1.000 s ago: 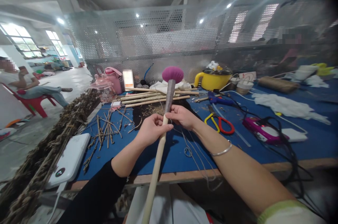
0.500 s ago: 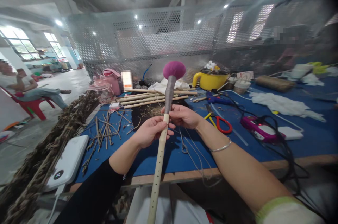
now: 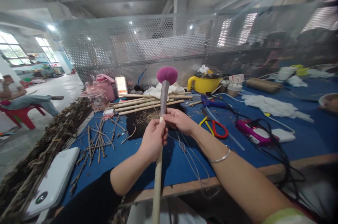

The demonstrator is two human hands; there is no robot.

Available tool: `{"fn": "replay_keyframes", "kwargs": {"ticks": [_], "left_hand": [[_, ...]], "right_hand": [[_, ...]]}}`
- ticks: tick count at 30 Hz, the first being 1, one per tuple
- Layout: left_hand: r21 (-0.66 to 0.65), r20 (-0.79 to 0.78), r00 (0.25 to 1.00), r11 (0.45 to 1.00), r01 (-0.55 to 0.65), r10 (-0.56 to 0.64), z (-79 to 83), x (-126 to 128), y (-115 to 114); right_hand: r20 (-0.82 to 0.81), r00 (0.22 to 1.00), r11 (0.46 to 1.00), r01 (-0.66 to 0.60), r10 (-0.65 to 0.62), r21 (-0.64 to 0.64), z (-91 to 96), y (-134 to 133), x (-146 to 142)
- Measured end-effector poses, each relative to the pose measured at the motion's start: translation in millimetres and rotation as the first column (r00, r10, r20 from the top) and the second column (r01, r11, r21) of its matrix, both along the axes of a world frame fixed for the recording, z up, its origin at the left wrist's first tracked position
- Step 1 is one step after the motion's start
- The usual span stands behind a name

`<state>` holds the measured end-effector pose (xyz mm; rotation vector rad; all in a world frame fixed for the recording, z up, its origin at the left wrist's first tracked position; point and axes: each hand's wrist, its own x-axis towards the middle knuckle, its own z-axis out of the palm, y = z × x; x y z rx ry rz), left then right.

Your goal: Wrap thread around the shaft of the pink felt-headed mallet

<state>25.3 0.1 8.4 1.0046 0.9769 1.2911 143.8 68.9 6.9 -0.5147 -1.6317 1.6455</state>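
Observation:
A pale stick with small dark holes stands upright in front of me, leaning slightly. Its top carries a rounded purple fabric head, and below that a grey wrapping covers the neck. My left hand is closed round the stick just under the wrapping. At the wrapping's lower end, my right hand pinches with thumb and fingers; the exact grip point is partly hidden. Thin grey cord trails from beneath that hand, looping over the table's front edge.
On the blue table lie pale sticks, twigs, red-and-yellow-handled scissors, a blue glue gun and a purple device with black cables. A yellow pot stands behind. A white power bank is left; a person sits beyond.
My left fingers have closed more fully round the stick. The stick has turned, so its row of holes shows less. The view has shifted slightly right and up.

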Motion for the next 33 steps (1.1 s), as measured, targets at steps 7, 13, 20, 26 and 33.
{"fn": "replay_keyframes", "kwargs": {"ticks": [7,13,20,26,33], "left_hand": [[0.011,0.208,0.977,0.999,0.052,-0.053,-2.2,-13.6,-7.3],[0.014,0.206,0.977,0.999,0.052,-0.053,-0.3,-13.8,-8.0],[0.034,0.185,0.982,0.999,0.038,-0.044,-1.2,-12.3,-9.2],[0.035,0.221,0.972,0.997,0.071,-0.077,-1.3,-15.0,-9.4],[0.092,0.219,0.967,0.99,0.111,-0.128,-5.5,-12.2,-11.6]], "right_hand": [[0.008,1.0,1.0,0.025,-0.025,-0.002,-2.3,-1.3,-0.9],[0.033,0.989,0.988,0.139,-0.141,0.065,-4.3,-2.2,-2.1],[0.005,0.985,0.983,0.174,-0.175,0.065,-5.0,-2.7,-1.0],[0.01,0.988,0.988,0.153,-0.153,0.005,-2.6,-4.1,-2.9],[-0.07,0.997,0.987,-0.023,0.012,-0.159,-1.1,-5.4,-4.1]]}}
